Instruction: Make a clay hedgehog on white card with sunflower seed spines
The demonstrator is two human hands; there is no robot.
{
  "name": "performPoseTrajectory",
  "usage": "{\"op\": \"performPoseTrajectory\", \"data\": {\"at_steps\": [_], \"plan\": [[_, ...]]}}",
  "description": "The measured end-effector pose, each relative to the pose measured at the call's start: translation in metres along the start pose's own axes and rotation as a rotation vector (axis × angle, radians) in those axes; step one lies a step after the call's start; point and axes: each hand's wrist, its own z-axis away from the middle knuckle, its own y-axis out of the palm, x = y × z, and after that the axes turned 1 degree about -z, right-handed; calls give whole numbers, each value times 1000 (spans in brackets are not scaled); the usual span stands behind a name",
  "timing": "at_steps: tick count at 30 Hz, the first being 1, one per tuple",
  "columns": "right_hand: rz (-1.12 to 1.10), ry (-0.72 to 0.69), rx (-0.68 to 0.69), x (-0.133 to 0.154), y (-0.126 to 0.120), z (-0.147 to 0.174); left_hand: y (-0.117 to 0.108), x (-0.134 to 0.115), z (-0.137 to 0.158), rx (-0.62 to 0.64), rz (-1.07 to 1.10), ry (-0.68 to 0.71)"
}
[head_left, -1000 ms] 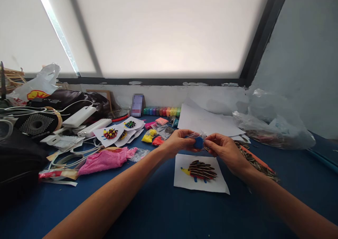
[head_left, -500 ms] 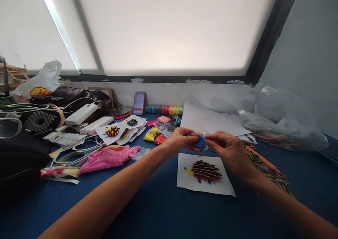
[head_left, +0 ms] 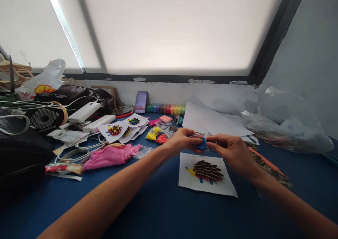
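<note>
A packet of blue modelling clay (head_left: pixel 202 145) in clear plastic is up in front of me, between both hands. My left hand (head_left: pixel 183 140) is closed around its left side, thumb across the front. The thumb and fingertips of my right hand (head_left: pixel 232 151) pinch the packet's right edge; exactly what lies between those tips is partly hidden. Just below, a white paper card (head_left: pixel 188 183) lies on the blue table. It bears a hedgehog (head_left: pixel 208 171) with a yellow clay face, blue nose and feet, a red underside and spines of striped seeds.
Striped seeds (head_left: pixel 274 168) lie right, beside my right forearm. Clay packets (head_left: pixel 153 133) and finished hedgehog cards (head_left: pixel 114 130) sit behind my left arm. A pink cloth (head_left: pixel 108 157), cables and a white power bank (head_left: pixel 84 112) crowd the left. White sheets (head_left: pixel 211 117) and a plastic bag (head_left: pixel 287 130) are behind.
The whole view has shifted slightly, so things appear a little further right. Both hands keep hold of the blue clay packet, and its blue part now looks smaller between the fingers.
</note>
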Motion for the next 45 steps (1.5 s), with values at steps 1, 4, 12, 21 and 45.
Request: {"op": "performPoseTrajectory", "data": {"at_steps": [1, 4, 12, 21, 45], "plan": [[3, -4, 4, 1, 0, 0, 0, 0, 0, -1, 0, -4], [17, -19, 10, 2, 1, 2, -1, 2, 0, 23, -10, -13], [68, -94, 35, -2, -2, 0, -5, 1, 0, 59, -8, -16], [193, -155, 76, -4, -3, 0, -3, -2, 2, 74, -12, -73], [305, -290, 101, -1, -7, -1, -6, -4, 2, 117, -17, -26]]}}
